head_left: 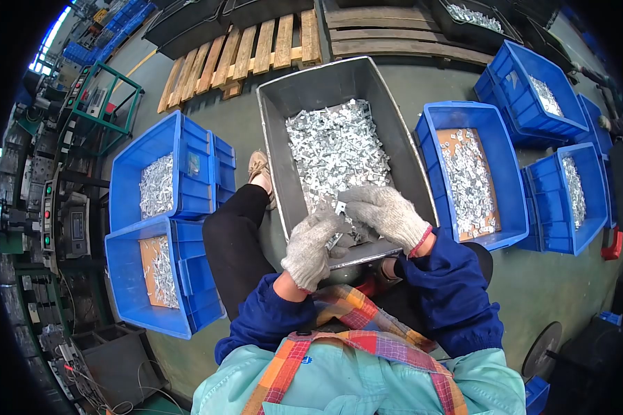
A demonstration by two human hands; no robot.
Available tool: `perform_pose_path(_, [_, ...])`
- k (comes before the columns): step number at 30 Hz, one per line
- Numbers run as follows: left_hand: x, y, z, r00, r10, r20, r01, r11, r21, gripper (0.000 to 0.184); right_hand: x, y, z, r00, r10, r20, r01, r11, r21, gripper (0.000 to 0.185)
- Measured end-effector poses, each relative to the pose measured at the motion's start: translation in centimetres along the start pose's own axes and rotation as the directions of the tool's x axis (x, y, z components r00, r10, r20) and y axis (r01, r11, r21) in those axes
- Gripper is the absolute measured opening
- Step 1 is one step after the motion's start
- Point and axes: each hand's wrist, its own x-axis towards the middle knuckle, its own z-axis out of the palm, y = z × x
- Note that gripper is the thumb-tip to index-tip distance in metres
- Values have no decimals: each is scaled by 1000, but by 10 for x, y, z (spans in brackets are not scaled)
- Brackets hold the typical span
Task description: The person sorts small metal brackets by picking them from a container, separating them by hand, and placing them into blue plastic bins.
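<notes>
Both my hands wear whitish knitted gloves and meet over the near end of a dark grey bin point(403, 124) full of small shiny metal parts point(339, 149). My right hand point(386, 211) has its fingers bent inward, pinching a small metal part point(340, 207) at the fingertips. Close beside it, my left hand point(313, 243) is curled, and a metal piece point(333, 241) shows under its fingers. The undersides of both hands are hidden, so I cannot tell how many parts they hold.
Stacked blue crates point(194, 162) with metal parts stand on the left. Another blue crate point(422, 149) stands close on the right, with more stacked crates point(543, 200) beyond. Wooden pallets point(246, 52) lie ahead. Machinery point(66, 214) lines the far left.
</notes>
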Motion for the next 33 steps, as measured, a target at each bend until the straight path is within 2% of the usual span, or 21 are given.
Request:
perform_pose_path(10, [3, -6, -2, 1000, -10, 26, 9, 999, 33, 30, 1, 1, 0, 1000, -9, 8, 10, 997, -81, 33])
perform_pose_path(13, [5, -9, -4, 999, -28, 45, 27, 1000, 6, 28, 1, -2, 1, 1000, 0, 2, 1, 997, -78, 38])
perform_pose_path(15, [8, -11, -6, 998, -40, 54, 41, 999, -13, 28, -1, -12, 0, 998, 59, -14, -60, 992, -109, 35])
perform_pose_path(17, [4, -8, -6, 1000, -18, 15, 20, 991, -131, 28, 1, -9, 2, 997, 76, -8, -76, 994, -81, 34])
perform_pose_path(18, [1, -6, -8, 1000, -3, -17, -1, 981, -192, 28, 0, -13, 3, 989, 145, -10, -145, 989, -18, 33])
perform_pose_path(19, [2, -4, -11, 994, 67, -91, -94, 941, -326, 22, 0, -16, 4, 977, 215, -2, -214, 976, 44, 32])
perform_pose_path(21, [5, 17, -27, 960, 191, -203, -275, 768, -579, 17, 3, -1, 6, 998, 11, -64, -17, 995, -95, 31])
perform_pose_path(22, [7, 34, -43, 934, 345, -97, -320, 679, -661, 15, 3, -3, 6, 997, 65, -50, -68, 996, -51, 30])
perform_pose_path(23, [5, 53, -64, 867, 499, 5, -333, 586, -739, 13, 2, -5, 7, 992, 120, -37, -121, 993, -8, 30])
perform_pose_path(24, [2, 71, -78, 782, 603, -161, -521, 487, -701, 14, 3, -7, 7, 984, 174, -23, -174, 984, 33, 30])
perform_pose_path(25, [-4, 86, -92, 662, 682, -311, -680, 372, -632, 15, 3, -8, 7, 982, 189, -20, -189, 982, -1, 31])
perform_pose_path(26, [-15, 98, -115, 607, 709, -361, -717, 292, -633, 17, 4, -10, 6, 979, 204, -16, -204, 978, -35, 33])
perform_pose_path(27, [-25, 110, -139, 554, 727, -407, -745, 214, -631, 19, 4, -8, 6, 982, 186, -19, -187, 981, -58, 33])
perform_pose_path(29, [-43, 130, -177, 432, 859, -276, -773, 195, -603, 17, 0, -5, 5, 989, 147, -26, -149, 985, -83, 33])
perform_pose_path(31, [-58, 133, -185, 504, 698, -508, -835, 243, -494, 15, -1, -5, 6, 995, 96, -36, -99, 990, -97, 33])
perform_pose_path(32, [-50, 128, -213, 595, 663, -454, -767, 299, -568, 13, -1, -7, 5, 995, 90, -35, -93, 992, -86, 33])
perform_pose_path(33, [-40, 122, -206, 639, 649, -413, -731, 344, -589, 13, -1, -10, 5, 996, 85, -34, -87, 993, -75, 33])
